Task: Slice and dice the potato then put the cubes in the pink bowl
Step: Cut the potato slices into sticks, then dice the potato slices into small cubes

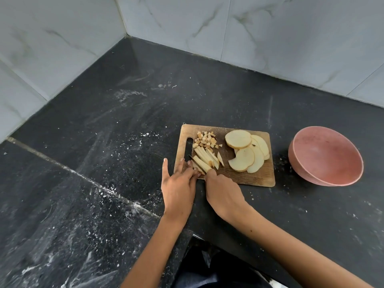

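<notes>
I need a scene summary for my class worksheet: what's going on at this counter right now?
A person is dicing potato on a wooden cutting board. The right hand grips a knife and cuts across a row of potato sticks, which the left hand steadies with its fingertips. A small pile of finished cubes sits at the board's far left corner, and round potato slices wait uncut on its right side. The pink bowl, right of the board, holds nothing yet.
</notes>
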### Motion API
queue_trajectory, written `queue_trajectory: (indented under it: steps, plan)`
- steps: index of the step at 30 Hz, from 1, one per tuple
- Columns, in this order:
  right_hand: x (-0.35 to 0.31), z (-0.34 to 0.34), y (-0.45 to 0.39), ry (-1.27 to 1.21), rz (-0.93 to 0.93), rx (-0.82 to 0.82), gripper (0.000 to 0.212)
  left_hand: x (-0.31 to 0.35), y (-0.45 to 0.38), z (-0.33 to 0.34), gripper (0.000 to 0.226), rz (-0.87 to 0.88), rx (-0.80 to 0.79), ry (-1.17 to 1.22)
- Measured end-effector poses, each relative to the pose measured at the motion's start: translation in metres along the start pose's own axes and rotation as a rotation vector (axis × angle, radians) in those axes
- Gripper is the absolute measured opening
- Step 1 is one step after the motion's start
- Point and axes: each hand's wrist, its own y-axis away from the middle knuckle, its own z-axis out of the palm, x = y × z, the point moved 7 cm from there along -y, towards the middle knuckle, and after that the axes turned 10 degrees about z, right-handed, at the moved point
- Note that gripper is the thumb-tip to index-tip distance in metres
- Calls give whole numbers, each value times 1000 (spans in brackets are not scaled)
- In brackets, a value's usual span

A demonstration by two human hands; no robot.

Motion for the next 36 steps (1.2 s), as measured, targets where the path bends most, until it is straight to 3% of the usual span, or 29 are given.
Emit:
queue_trajectory:
  steps: [7,14,19,26,33,36]
  plan:
    - [23,14,13,28,91,-128,15,1,0,0,6,-14,2,1]
    - [8,9,-2,-51,33,-76,18,3,-3,0,10,19,-48,-42]
    - [29,18,11,-40,89,-111,25,5,-3,0,7,28,-34,-39]
    - [16,10,-1,-86,19,-40,19,4,-4,-1,11,42,-52,-39]
    - [53,21,35,-24,112,-133,20,1,-2,2,6,36,-43,-14]
    - [61,11,34,-160,59,-199,29,0,-1,2,5,43,-42,4]
